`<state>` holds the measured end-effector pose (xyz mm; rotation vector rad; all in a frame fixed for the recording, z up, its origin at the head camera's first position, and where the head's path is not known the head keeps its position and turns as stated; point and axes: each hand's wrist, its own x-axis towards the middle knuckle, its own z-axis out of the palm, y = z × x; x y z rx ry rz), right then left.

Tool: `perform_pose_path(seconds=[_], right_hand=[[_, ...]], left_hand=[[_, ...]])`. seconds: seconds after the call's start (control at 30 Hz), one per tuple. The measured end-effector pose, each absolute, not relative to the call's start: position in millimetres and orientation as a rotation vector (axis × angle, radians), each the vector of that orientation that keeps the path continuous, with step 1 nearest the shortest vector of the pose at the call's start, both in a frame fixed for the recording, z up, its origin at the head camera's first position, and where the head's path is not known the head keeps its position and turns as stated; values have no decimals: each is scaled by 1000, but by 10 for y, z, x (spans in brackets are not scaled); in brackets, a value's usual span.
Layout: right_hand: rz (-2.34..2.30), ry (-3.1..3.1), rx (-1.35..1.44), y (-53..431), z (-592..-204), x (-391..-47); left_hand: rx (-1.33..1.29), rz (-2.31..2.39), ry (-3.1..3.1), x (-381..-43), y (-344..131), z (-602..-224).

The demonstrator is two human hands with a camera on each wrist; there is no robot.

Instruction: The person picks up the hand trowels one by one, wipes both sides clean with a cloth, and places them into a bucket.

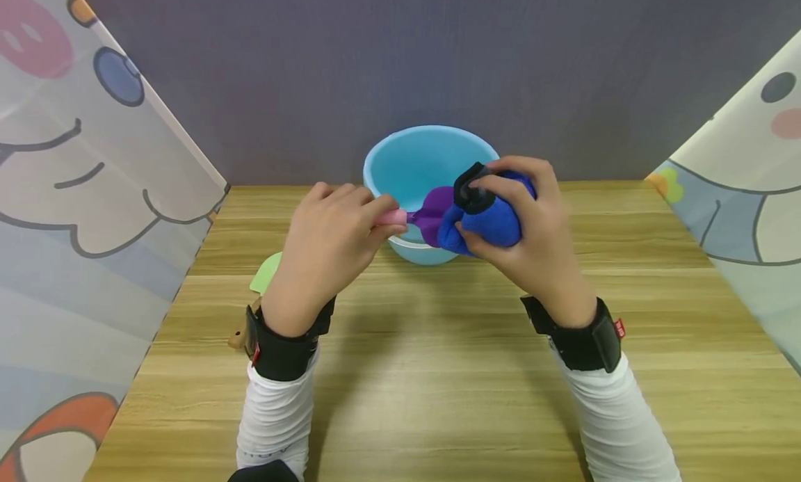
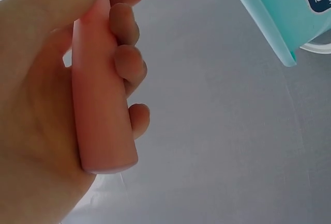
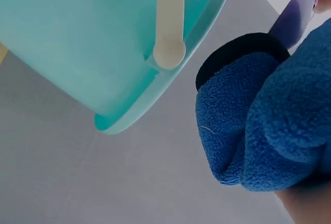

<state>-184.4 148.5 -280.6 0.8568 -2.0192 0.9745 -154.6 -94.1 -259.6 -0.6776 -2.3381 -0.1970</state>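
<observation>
My left hand (image 1: 332, 238) grips the pink handle (image 2: 103, 105) of a spatula with a broad purple head (image 1: 432, 214). The head points right, above the front of a light blue bucket (image 1: 422, 255). My right hand (image 1: 541, 225) holds a bunched blue cloth (image 3: 289, 120) with a black edge (image 1: 472, 190). In the head view, the cloth overlaps the far end of the purple head. The right wrist view has the purple head (image 3: 295, 19) behind the cloth, with part of the left hand beyond.
A tool with a light green head (image 1: 266, 272) lies on the wooden table (image 1: 425, 398) at left, partly hidden by the left wrist; a brown end with a hole (image 1: 237, 339) shows below it. Cartoon-printed panels (image 1: 75, 190) stand at both sides, and a grey wall (image 1: 407, 51) behind.
</observation>
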Motion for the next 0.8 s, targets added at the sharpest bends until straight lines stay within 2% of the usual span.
perform_pose_path(seconds=[0.8], right_hand=[[647,-2055,1048,1256,-2977,-1858]], left_hand=[[-716,-99,-2362,-1568,-875,-2621]])
